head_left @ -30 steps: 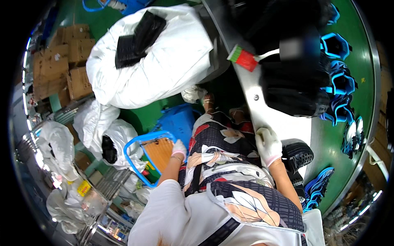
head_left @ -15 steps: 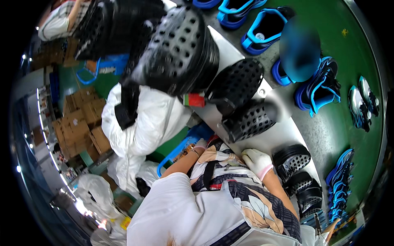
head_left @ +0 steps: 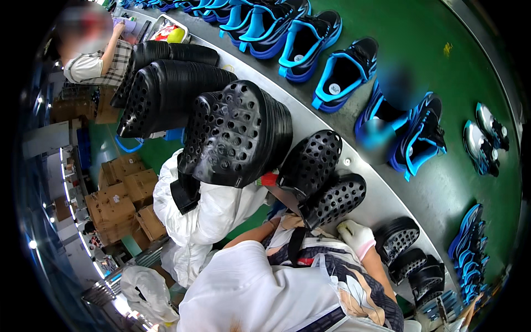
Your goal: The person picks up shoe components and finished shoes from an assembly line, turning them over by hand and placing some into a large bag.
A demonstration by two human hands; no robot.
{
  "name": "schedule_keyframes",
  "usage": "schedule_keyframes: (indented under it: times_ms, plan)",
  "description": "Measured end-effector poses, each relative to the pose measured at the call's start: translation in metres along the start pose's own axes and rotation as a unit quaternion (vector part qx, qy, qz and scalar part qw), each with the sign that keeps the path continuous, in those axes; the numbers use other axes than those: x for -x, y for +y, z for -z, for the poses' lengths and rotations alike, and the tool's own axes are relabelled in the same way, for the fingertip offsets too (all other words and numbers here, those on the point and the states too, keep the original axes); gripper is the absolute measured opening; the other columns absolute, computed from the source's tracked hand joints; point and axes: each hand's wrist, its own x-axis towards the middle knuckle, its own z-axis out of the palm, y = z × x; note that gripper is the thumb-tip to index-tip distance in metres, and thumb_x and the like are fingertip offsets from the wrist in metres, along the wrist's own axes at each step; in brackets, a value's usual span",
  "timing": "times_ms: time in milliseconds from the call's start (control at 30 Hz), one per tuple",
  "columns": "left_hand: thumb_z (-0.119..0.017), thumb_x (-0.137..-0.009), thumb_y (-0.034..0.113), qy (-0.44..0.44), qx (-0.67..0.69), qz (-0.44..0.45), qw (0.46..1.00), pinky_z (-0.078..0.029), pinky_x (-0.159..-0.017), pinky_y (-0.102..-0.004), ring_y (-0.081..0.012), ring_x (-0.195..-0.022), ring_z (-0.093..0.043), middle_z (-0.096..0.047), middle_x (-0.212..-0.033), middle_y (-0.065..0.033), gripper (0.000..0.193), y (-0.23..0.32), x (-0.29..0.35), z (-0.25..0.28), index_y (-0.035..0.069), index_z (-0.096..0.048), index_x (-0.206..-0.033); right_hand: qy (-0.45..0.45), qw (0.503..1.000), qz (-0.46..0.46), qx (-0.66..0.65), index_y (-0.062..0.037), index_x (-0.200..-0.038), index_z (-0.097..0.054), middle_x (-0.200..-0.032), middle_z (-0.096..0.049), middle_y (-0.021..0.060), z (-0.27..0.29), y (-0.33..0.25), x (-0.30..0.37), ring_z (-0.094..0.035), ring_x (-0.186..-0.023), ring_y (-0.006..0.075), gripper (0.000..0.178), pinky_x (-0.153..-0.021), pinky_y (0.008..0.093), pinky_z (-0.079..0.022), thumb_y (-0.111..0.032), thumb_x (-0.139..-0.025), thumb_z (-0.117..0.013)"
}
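Perforated black shoe inserts [head_left: 336, 199] lie as a pair on the silver tabletop [head_left: 376, 195], just beyond and left of my right hand [head_left: 354, 237]. Both are glossy toe shapes with rows of round holes; their rounded ends point to the far right, their squared backs toward me. My right hand, in a white glove, sits near them at the tabletop's near edge, fingers bent; I cannot tell whether it grips anything. My left hand is hidden beyond my forearm [head_left: 249, 235], so I cannot tell its state either.

Farther left, a thick nested stack of inserts [head_left: 238, 133] crowds the near edge, above a white sack [head_left: 213, 207]. To my right, another group of inserts [head_left: 397, 239] stands close to the edge. Between that group and the pair is a bare gap, and a narrow bare strip runs along the tabletop's far side. Past that strip, blue-and-black sneakers [head_left: 362, 62] line a grey surface, with open green surface [head_left: 406, 33] farther right.
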Motion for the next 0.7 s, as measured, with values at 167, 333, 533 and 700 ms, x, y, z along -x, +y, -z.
schedule_keyframes:
  times_ms: [167,333,533,700]
  plan:
    - [-0.058,-0.088,0.03,0.007,-0.022,-0.042,0.999,-0.047,-0.094,-0.0413,-0.0369,-0.11,-0.061,-0.064,-0.117,-0.0249,0.036,-0.01,-0.009,0.012,0.004,-0.067,-0.111,0.066,0.998,0.017,0.007,-0.012,-0.095,-0.067,-0.084,-0.07,0.0131,-0.008,0.005,0.006,-0.068,-0.078,0.0335,0.017,-0.071,0.0421,-0.054,-0.025,-0.091,-0.058]
    - [-0.059,-0.088,0.029,0.039,-0.063,-0.129,0.989,-0.047,-0.093,-0.0409,-0.0372,-0.109,-0.061,-0.064,-0.117,-0.0253,0.036,-0.047,-0.021,0.022,0.004,-0.068,-0.111,0.123,0.991,0.019,0.046,-0.0123,-0.095,-0.067,-0.083,-0.07,0.0133,-0.019,0.003,0.009,-0.068,-0.077,0.0337,0.017,-0.07,0.0429,-0.054,-0.026,-0.091,-0.059]
    - [-0.058,-0.088,0.028,0.099,-0.102,-0.226,0.964,-0.048,-0.091,-0.0413,-0.036,-0.104,-0.063,-0.065,-0.116,-0.0245,0.036,-0.071,-0.061,0.037,0.002,-0.067,-0.113,0.194,0.979,0.062,0.019,-0.0091,-0.095,-0.067,-0.088,-0.07,0.0141,-0.024,0.0,0.019,-0.068,-0.081,0.0331,0.015,-0.072,0.0407,-0.054,-0.021,-0.089,-0.061]
    - [-0.054,-0.092,0.027,-0.06,-0.056,-0.097,0.992,-0.05,-0.082,-0.0432,-0.0312,-0.092,-0.066,-0.067,-0.112,-0.021,0.037,-0.015,-0.01,0.09,-0.001,-0.066,-0.113,0.21,0.975,0.06,-0.048,-0.0037,-0.097,-0.067,-0.092,-0.068,0.0165,-0.046,0.003,0.071,-0.067,-0.084,0.0326,0.015,-0.075,0.0368,-0.053,-0.009,-0.083,-0.066]
